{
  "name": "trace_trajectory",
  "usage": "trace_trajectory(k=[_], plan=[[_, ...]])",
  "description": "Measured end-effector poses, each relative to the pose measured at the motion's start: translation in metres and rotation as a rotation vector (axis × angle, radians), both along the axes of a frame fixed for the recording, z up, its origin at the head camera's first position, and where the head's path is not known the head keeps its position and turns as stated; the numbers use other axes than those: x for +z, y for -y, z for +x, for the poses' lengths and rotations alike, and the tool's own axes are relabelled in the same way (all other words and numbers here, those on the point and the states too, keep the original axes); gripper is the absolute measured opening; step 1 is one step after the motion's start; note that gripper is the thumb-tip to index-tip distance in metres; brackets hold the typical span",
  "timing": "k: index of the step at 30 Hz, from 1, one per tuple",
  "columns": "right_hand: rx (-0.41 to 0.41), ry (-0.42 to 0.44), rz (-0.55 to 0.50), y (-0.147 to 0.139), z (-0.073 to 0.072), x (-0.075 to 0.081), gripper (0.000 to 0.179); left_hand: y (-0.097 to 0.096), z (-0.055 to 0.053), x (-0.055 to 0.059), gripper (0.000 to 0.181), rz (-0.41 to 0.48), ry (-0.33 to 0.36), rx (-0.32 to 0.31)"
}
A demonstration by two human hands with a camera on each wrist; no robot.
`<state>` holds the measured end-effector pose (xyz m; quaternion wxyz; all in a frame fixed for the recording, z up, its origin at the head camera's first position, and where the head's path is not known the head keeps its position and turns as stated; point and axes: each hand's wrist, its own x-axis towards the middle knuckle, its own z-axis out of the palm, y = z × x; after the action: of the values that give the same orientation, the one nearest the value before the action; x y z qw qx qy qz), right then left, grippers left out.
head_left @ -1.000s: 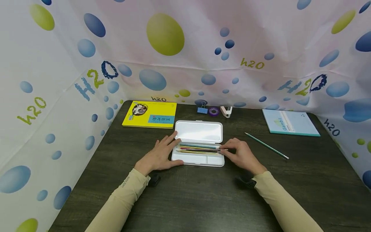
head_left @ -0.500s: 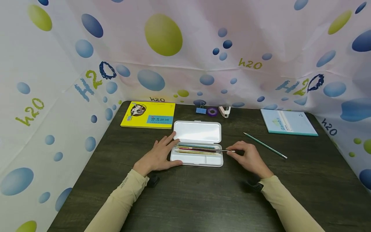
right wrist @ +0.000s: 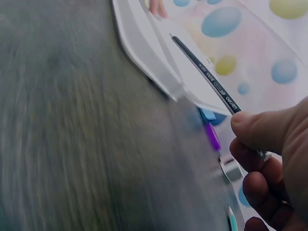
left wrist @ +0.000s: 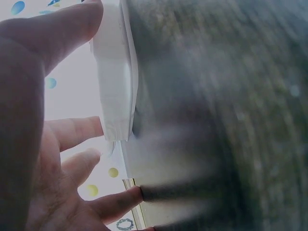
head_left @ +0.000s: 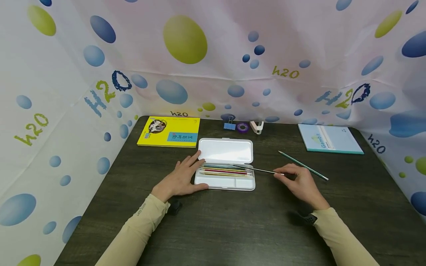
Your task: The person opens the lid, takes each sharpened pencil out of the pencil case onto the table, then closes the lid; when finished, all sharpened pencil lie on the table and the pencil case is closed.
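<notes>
A white pencil case lies on the table with its lid folded back. Several coloured pencils lie lengthwise in its upper part. My left hand rests at the case's left end, fingers spread, touching it; the left wrist view shows the case's side wall by the thumb. To the right of the case, my right hand pinches a dark pencil near its end, between thumb and fingers. That pencil slants above the case, its far tip still over the other pencils.
A green pencil lies right of the case, partly behind the right hand. Along the back are a yellow book, a blue binder clip, a purple tape roll, a white-pink stapler-like item and a light blue notebook.
My right hand has moved right, drawing the dark pencil out from among the others and past the case's right edge. My left hand has stayed on the case. The view shifted slightly.
</notes>
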<state>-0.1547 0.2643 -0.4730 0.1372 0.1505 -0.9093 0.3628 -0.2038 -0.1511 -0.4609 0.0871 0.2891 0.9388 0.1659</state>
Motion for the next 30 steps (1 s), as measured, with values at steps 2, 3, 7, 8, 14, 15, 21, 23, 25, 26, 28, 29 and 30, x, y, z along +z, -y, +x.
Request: trace_trajectory(k=[2,3,7,8,14,15,21,23,25,26,28,29,30], plan=[[-0.015,0.004,-0.009,-0.008,0.003,0.001,0.011,0.000,0.000,0.000,0.097,0.003,-0.006,-0.003],[-0.026,0.007,-0.013,-0.012,0.004,0.002,0.011,0.000,0.001,0.000,0.097,0.005,-0.008,-0.004],[-0.093,0.038,-0.030,-0.028,0.011,0.006,0.011,0.001,0.001,0.001,0.097,0.015,-0.015,-0.005],[-0.110,0.040,-0.029,-0.032,0.013,0.007,0.011,0.001,0.001,0.000,0.097,0.015,-0.015,-0.004],[-0.214,0.025,-0.022,-0.061,0.026,0.005,0.012,0.000,0.001,-0.001,0.097,0.021,-0.022,-0.011],[-0.235,0.025,-0.019,-0.065,0.028,0.004,0.013,0.000,0.001,-0.001,0.097,0.021,-0.022,-0.011],[-0.349,0.061,0.022,-0.086,0.033,-0.005,0.020,0.001,0.002,0.001,0.097,0.015,-0.016,-0.003],[-0.377,0.073,0.034,-0.089,0.033,-0.007,0.023,0.001,0.002,0.001,0.096,0.010,-0.011,0.000],[-0.399,0.085,0.044,-0.091,0.034,-0.008,0.025,0.001,0.002,0.001,0.097,0.000,-0.003,0.004],[-0.407,0.088,0.049,-0.092,0.034,-0.009,0.026,0.001,0.002,0.002,0.097,-0.004,0.001,0.005],[-0.416,0.093,0.055,-0.094,0.034,-0.010,0.027,0.000,0.002,0.002,0.097,-0.008,0.005,0.003],[-0.418,0.097,0.057,-0.094,0.034,-0.011,0.027,0.000,0.002,0.002,0.097,-0.006,0.005,0.001],[-0.421,0.098,0.060,-0.094,0.034,-0.011,0.027,0.000,0.001,0.002,0.097,-0.011,0.008,0.003]])
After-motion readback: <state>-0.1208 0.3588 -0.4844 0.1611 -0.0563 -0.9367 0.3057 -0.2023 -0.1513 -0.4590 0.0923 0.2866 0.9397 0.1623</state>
